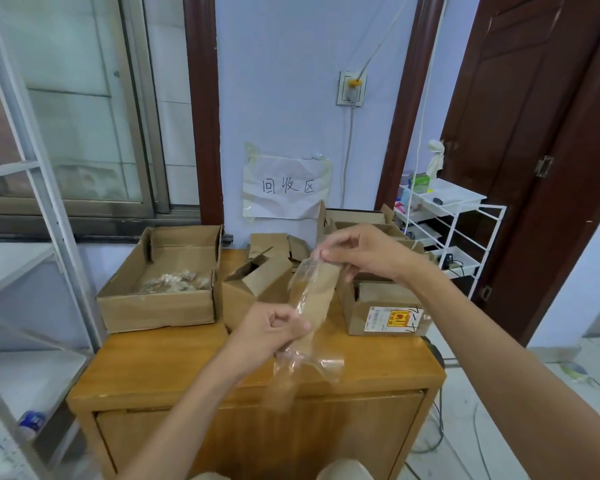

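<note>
As seen from the head camera, a clear plastic bag [315, 297] is held slantwise in the air above the wooden cabinet [194, 362], touching neither the top nor any box. The right hand [361, 252] pinches the bag's upper end between thumb and forefinger, the other fingers loosely curled. The left hand [274, 329] grips the bag lower down, thumb pressed over the film, and the crumpled tail hangs free below it. Whether the tan tone inside the film is a content or the cardboard behind it cannot be told.

On the cabinet stand an open cardboard box [156, 310] at left, holding a heap of crumpled clear wrappers [174, 284]. A small flapped box [253, 282] is just behind the bag, and a labelled box [357, 310] sits at right under the right forearm. A handwritten paper sign [286, 187] is taped to the wall above, and a white wire rack [465, 216] stands by the door.

The step in hand appears to be pulling the bag taut between two pinches, to straighten or open it. The next move probably calls for one hand to let go while the other keeps its hold. The film is thin and limp, so it would need a firm pinch.
</note>
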`<control>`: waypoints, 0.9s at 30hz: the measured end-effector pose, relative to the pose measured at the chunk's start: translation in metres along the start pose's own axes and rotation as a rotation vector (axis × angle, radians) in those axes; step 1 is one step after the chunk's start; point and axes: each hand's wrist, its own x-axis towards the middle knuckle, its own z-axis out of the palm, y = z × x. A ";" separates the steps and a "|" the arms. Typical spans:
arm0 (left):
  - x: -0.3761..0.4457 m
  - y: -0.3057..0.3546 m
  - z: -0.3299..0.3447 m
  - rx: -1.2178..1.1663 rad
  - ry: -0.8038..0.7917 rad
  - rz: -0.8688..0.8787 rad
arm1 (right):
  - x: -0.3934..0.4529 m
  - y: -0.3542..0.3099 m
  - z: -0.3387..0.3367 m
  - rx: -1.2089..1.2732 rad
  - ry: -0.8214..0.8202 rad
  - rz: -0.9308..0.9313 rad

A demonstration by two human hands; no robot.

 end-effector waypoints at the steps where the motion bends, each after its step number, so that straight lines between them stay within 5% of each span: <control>1: -0.001 -0.002 0.004 -0.022 0.063 -0.033 | -0.002 0.003 0.007 -0.160 0.129 -0.059; 4: -0.002 -0.007 0.015 -0.135 0.214 -0.105 | -0.018 0.015 0.047 -0.705 0.375 -0.313; 7: -0.002 -0.014 0.025 -0.185 0.223 -0.142 | -0.039 0.033 0.095 -0.857 0.389 -0.437; 14: -0.020 -0.035 0.028 -0.432 0.076 -0.143 | -0.068 0.072 0.137 -0.656 0.314 -0.301; 19: -0.029 -0.058 0.033 -0.399 0.157 -0.206 | -0.083 0.080 0.140 -0.452 0.150 -0.189; 22: -0.034 -0.061 0.037 -0.465 0.178 -0.200 | -0.089 0.072 0.148 0.139 0.377 -0.022; 24: -0.038 -0.059 0.044 -0.491 0.206 -0.178 | -0.095 0.069 0.161 0.071 0.534 0.018; 27: -0.045 -0.063 0.050 -0.477 0.262 -0.160 | -0.104 0.073 0.194 0.086 0.554 0.129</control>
